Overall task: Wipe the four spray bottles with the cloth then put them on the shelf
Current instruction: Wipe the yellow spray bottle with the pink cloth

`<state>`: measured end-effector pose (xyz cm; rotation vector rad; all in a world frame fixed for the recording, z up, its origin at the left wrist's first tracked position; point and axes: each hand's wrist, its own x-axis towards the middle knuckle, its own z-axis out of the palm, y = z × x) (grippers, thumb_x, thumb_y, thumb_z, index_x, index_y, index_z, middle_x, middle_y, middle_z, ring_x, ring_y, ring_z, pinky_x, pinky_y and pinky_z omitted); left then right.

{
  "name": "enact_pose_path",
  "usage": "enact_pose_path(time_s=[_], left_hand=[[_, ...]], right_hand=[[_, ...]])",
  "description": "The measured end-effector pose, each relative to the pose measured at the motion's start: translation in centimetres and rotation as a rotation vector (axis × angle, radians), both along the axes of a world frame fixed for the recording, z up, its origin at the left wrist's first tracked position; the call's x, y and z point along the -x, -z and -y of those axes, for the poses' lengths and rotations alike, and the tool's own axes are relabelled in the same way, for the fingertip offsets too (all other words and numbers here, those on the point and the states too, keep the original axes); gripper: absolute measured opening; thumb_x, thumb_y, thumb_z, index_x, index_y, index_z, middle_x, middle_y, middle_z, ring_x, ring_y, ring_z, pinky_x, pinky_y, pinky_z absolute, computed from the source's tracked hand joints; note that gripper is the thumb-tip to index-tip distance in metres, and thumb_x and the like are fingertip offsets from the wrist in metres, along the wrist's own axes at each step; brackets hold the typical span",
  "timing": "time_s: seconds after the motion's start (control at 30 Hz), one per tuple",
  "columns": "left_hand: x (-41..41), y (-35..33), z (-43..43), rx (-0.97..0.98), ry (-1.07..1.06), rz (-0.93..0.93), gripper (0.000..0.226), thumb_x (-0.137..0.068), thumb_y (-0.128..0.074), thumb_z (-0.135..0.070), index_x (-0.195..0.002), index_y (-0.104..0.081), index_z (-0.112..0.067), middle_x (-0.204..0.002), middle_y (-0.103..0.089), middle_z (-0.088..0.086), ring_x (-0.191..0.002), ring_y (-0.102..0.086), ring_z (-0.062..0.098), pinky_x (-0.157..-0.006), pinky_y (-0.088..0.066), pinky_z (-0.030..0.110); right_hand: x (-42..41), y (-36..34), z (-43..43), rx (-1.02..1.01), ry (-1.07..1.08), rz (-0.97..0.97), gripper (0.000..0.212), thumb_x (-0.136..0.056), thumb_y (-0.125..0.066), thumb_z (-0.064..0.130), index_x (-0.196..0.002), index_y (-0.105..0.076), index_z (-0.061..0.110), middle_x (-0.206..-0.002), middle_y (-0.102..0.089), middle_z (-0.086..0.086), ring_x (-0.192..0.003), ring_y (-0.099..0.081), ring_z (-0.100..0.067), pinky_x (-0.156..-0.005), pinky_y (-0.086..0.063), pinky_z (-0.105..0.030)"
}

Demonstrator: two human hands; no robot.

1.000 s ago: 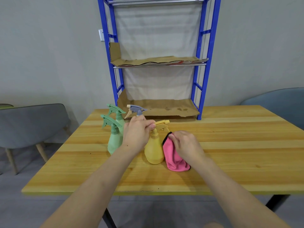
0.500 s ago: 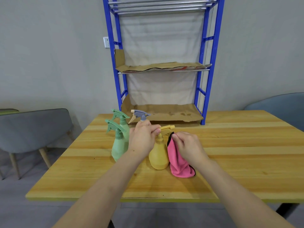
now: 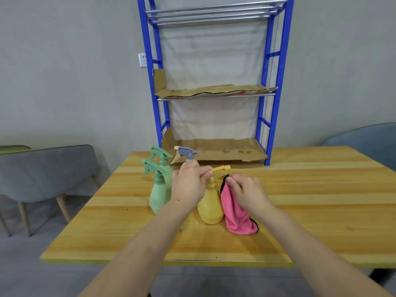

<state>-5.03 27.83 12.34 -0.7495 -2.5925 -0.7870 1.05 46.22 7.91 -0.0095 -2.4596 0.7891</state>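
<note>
Grey wall (image 3: 75,71), grey floor (image 3: 25,264), wooden table (image 3: 310,200), grey chairs (image 3: 47,170) on both sides.

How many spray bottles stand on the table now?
4: front green bottle, second green bottle behind it, grey-headed bottle mostly hidden behind the left hand, yellow bottle beside the cloth.

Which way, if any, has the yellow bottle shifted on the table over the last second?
No. The yellow bottle stands at the same gap to the right of the front green bottle. Only the camera view shifted.
</note>
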Motion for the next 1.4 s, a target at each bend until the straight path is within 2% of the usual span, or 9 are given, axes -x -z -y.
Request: enact_pose_path(time_s=[0.2,0.33,0.5,0.63,0.87,1.07,1.2,1.3,1.4], left_hand=[[-0.3,0.1,-0.4,-0.026,-0.008,0.011,0.026,-0.107,-0.050,-0.038,-0.115,-0.074,-0.033,-0.104,-0.057,-0.004,-0.110,-0.047,0.016,-0.087,-0.028,0.036],[-0.2,0.2,-0.2,-0.017,-0.013,0.012,0.026,-0.107,-0.049,-0.039,-0.116,-0.073,-0.036,-0.103,-0.056,-0.004,-0.112,-0.047,0.017,-0.090,-0.032,0.038],[-0.4,0.0,-0.3,-0.017,-0.021,0.007,0.027,-0.107,-0.049,-0.040,-0.116,-0.073,-0.035,-0.101,-0.054,-0.005,-0.110,-0.047,0.016,-0.089,-0.031,0.036],[-0.9,0.3,-0.2,-0.033,-0.044,-0.013,0.028,-0.107,-0.049,-0.040,-0.115,-0.074,-0.033,-0.102,-0.055,-0.004,-0.109,-0.048,0.016,-0.087,-0.027,0.033],[-1.1,0.7,-0.4,-0.052,-0.063,-0.049,0.024,-0.106,-0.050,-0.042,-0.109,-0.074,-0.039,-0.097,-0.053,-0.005,-0.100,-0.048,0.013,-0.083,-0.033,0.035],[-1.2,1.2,-0.2,-0.259,0.016,0.031,0.020,-0.102,-0.061,-0.035,-0.117,-0.075,-0.032,-0.099,-0.058,-0.007,-0.090,-0.056,0.012,-0.087,-0.052,0.042],[-2.3,2.4,1.1,-0.448,0.084,0.085,0.034,-0.102,-0.062,-0.028,-0.136,-0.061,-0.026,-0.101,-0.056,-0.014,-0.090,-0.058,-0.001,-0.086,-0.049,0.022],[-3.2,4.3,2.1,-0.573,0.025,0.173,0.025,-0.102,-0.061,-0.030,-0.127,-0.058,-0.028,-0.109,-0.063,-0.010,-0.097,-0.061,0.000,-0.089,-0.053,0.027],[-3.7,6.2,2.6,-0.525,0.015,0.225,0.017,-0.102,-0.062,-0.028,-0.119,-0.064,-0.025,-0.111,-0.067,-0.013,-0.099,-0.062,-0.001,-0.090,-0.055,0.028]], right_hand=[[0.0,-0.8,0.2,0.046,-0.061,0.018,0.016,-0.102,-0.060,0.020,-0.086,-0.058,0.022,-0.079,-0.058,0.015,-0.076,-0.053,-0.001,-0.067,-0.037,-0.016],[-0.1,-0.4,-0.1,0.006,-0.035,0.042,0.019,-0.104,-0.057,0.029,-0.089,-0.068,0.026,-0.078,-0.061,0.018,-0.078,-0.055,0.005,-0.066,-0.036,-0.010],[0.0,-0.2,-0.7,0.043,-0.025,0.079,0.023,-0.106,-0.053,0.032,-0.099,-0.074,0.026,-0.088,-0.068,0.016,-0.085,-0.059,0.003,-0.073,-0.040,-0.012],[-0.8,0.4,0.0,0.248,-0.023,0.063,0.022,-0.106,-0.054,0.029,-0.101,-0.075,0.026,-0.092,-0.072,0.016,-0.090,-0.063,-0.001,-0.079,-0.048,-0.024],[-3.7,0.8,0.3,0.533,0.044,-0.116,0.028,-0.107,-0.052,0.024,-0.090,-0.075,0.026,-0.078,-0.070,0.007,-0.076,-0.063,-0.010,-0.068,-0.047,-0.033],[-5.0,0.6,1.1,0.595,0.036,-0.183,0.022,-0.106,-0.056,0.023,-0.095,-0.075,0.025,-0.084,-0.072,0.012,-0.081,-0.065,-0.007,-0.070,-0.048,-0.025],[-4.9,1.6,2.6,0.634,0.075,-0.158,0.017,-0.103,-0.061,0.023,-0.101,-0.078,0.024,-0.091,-0.076,0.014,-0.088,-0.068,-0.003,-0.078,-0.051,-0.023],[-4.4,2.8,3.7,0.667,0.063,-0.094,0.017,-0.102,-0.061,0.024,-0.096,-0.077,0.026,-0.085,-0.075,0.012,-0.080,-0.066,-0.006,-0.072,-0.050,-0.024],[-3.8,3.7,4.8,0.642,0.053,-0.046,0.019,-0.103,-0.059,0.030,-0.098,-0.078,0.030,-0.084,-0.074,0.012,-0.080,-0.067,-0.012,-0.071,-0.053,-0.032]])
